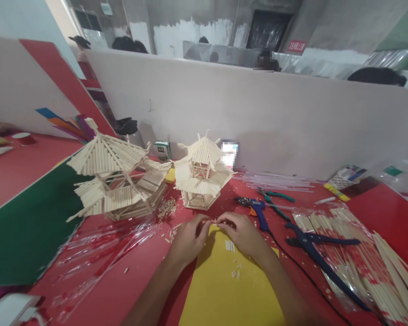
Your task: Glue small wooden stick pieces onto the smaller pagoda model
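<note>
- While both hands meet over the far edge of a yellow sheet (224, 290) on the red bench (387, 217), the left hand (187, 240) and right hand (243, 233) pinch a small wooden stick piece (213, 221) between their fingertips, fingers narrowed onto it from either side.
- At 12 o'clock from the hands, just beyond them, stands a small stick pagoda (202, 174); a larger stick pagoda (117, 179) sits at 10 o'clock, partly over a green board (23, 226).
- Short cut sticks (230, 246) lie on the yellow sheet just under the right hand, with loose chips near them.
- At 2 o'clock lies a blue glue gun (256, 210), with green-handled pliers (275, 197) just past it.
- At 3 o'clock, dark blue cutters (321, 256) rest on packets of chopsticks (370, 267).
- Crumpled clear wrapping (98, 249) spreads at 9 o'clock.
- A white partition (275, 117) backs the bench.
</note>
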{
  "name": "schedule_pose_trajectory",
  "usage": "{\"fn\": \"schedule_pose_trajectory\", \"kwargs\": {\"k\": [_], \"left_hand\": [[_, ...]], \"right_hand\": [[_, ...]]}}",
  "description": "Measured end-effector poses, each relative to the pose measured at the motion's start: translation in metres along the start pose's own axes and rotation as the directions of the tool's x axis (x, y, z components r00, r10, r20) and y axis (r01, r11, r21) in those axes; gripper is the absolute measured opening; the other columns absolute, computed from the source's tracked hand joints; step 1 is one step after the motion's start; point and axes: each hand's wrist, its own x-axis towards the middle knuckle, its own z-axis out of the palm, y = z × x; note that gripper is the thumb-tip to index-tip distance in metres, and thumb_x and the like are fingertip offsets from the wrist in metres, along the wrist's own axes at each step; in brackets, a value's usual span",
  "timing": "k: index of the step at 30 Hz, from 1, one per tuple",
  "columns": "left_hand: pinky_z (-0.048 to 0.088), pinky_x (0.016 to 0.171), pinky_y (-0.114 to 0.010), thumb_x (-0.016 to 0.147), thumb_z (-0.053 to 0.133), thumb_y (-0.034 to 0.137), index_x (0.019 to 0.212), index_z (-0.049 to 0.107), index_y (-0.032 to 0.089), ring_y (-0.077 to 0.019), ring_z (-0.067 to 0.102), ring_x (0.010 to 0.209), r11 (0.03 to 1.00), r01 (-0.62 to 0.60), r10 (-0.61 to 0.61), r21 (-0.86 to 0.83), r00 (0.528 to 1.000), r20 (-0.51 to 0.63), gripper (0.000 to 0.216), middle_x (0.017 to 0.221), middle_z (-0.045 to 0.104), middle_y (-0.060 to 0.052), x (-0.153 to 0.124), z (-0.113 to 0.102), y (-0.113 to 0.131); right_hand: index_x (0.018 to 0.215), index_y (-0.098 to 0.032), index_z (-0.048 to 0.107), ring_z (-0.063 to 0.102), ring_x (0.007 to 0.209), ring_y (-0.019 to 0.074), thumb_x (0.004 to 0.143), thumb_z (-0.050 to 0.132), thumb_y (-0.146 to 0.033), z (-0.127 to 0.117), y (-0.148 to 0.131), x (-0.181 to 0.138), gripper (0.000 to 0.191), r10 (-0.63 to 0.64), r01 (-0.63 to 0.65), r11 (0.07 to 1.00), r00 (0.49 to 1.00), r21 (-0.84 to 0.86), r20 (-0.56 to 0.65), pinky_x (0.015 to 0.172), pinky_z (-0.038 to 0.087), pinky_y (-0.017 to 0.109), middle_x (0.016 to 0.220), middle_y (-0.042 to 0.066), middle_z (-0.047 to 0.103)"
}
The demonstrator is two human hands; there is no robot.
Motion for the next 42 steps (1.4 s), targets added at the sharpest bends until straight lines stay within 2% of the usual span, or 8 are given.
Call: {"fn": "schedule_pose_trajectory", "kwargs": {"k": [5, 10, 14, 22, 27, 31, 35, 42], "left_hand": [[0.042, 0.07, -0.024, 0.097, 0.045, 0.034, 0.101, 0.067, 0.023, -0.0184, 0.067, 0.08, 0.999, -0.045, 0.045, -0.002, 0.997, 0.069, 0.026, 0.091, 0.074, -0.004, -0.001, 0.0, 0.0], [0.039, 0.068, -0.024, 0.097, 0.044, 0.035, 0.097, 0.067, 0.023, -0.0172, 0.067, 0.079, 0.999, -0.04, 0.039, 0.023, 0.999, 0.027, 0.025, 0.089, 0.074, -0.003, 0.0, 0.001, -0.004], [0.035, 0.062, -0.024, 0.097, 0.043, 0.039, 0.092, 0.067, 0.022, -0.0167, 0.065, 0.07, 0.994, 0.068, -0.064, 0.09, 0.997, -0.048, 0.03, 0.082, 0.074, -0.004, 0.002, 0.002, -0.007], [0.03, 0.058, -0.024, 0.096, 0.045, 0.041, 0.092, 0.069, 0.02, -0.0164, 0.062, 0.06, 0.965, 0.174, -0.144, 0.197, 0.977, -0.158, 0.032, 0.069, 0.071, -0.003, 0.011, 0.005, -0.016], [0.029, 0.058, -0.025, 0.096, 0.045, 0.041, 0.093, 0.069, 0.021, -0.017, 0.062, 0.061, 0.956, 0.176, -0.141, 0.233, 0.977, -0.16, 0.031, 0.07, 0.071, -0.004, 0.014, 0.006, -0.016], [0.029, 0.059, -0.025, 0.096, 0.045, 0.04, 0.093, 0.068, 0.022, -0.0173, 0.063, 0.063, 0.954, 0.173, -0.136, 0.245, 0.977, -0.164, 0.03, 0.073, 0.072, -0.004, 0.016, 0.007, -0.015], [0.03, 0.06, -0.025, 0.096, 0.046, 0.04, 0.091, 0.068, 0.021, -0.0168, 0.063, 0.065, 0.958, 0.18, -0.146, 0.223, 0.976, -0.162, 0.03, 0.078, 0.074, -0.005, 0.018, 0.008, -0.014], [0.031, 0.06, -0.025, 0.095, 0.048, 0.038, 0.092, 0.068, 0.02, -0.0172, 0.064, 0.066, 0.954, 0.191, -0.152, 0.232, 0.973, -0.176, 0.027, 0.08, 0.074, -0.006, 0.018, 0.008, -0.014]], "right_hand": [[0.091, -0.021, 0.07, 0.063, 0.079, 0.0161, 0.093, 0.054, -0.024, 0.008, -0.004, 0.009, 0.016, -0.009, 0.009, 1.0, 0.999, -0.001, -0.037, 0.072, 0.044, 0.026, 0.088, 0.002, 0.073], [0.087, -0.019, 0.067, 0.063, 0.077, 0.016, 0.093, 0.051, -0.024, 0.017, -0.006, 0.019, 0.018, -0.009, 0.01, 1.0, 0.997, 0.005, -0.072, 0.071, 0.044, 0.025, 0.083, 0.002, 0.071], [0.091, -0.019, 0.067, 0.064, 0.08, 0.0171, 0.092, 0.054, -0.026, 0.02, -0.006, 0.024, 0.015, -0.002, 0.004, 1.0, 0.991, 0.019, -0.136, 0.073, 0.045, 0.026, 0.088, 0.003, 0.072], [0.09, -0.021, 0.065, 0.063, 0.075, 0.0194, 0.092, 0.049, -0.038, -0.03, 0.014, 0.008, 0.024, 0.063, -0.11, 0.982, 0.956, -0.151, -0.287, 0.071, 0.046, 0.03, 0.087, 0.004, 0.072], [0.084, -0.023, 0.061, 0.063, 0.067, 0.0207, 0.09, 0.049, -0.047, -0.072, 0.047, -0.012, 0.027, 0.192, -0.383, 0.82, 0.884, -0.425, -0.426, 0.06, 0.038, 0.029, 0.075, 0.003, 0.07], [0.072, -0.024, 0.056, 0.064, 0.068, 0.0249, 0.09, 0.045, -0.06, -0.082, 0.07, -0.025, 0.042, 0.329, -0.535, 0.648, 0.838, -0.541, -0.435, 0.057, 0.032, 0.029, 0.069, 0.006, 0.068], [0.07, -0.023, 0.057, 0.067, 0.072, 0.0277, 0.088, 0.04, -0.07, -0.076, 0.085, -0.026, 0.053, 0.4, -0.541, 0.614, 0.841, -0.575, -0.363, 0.058, 0.034, 0.03, 0.073, 0.009, 0.07], [0.07, -0.022, 0.058, 0.068, 0.074, 0.028, 0.09, 0.039, -0.069, -0.068, 0.094, -0.021, 0.054, 0.375, -0.505, 0.598, 0.863, -0.623, -0.34, 0.061, 0.035, 0.031, 0.073, 0.011, 0.071]]}}
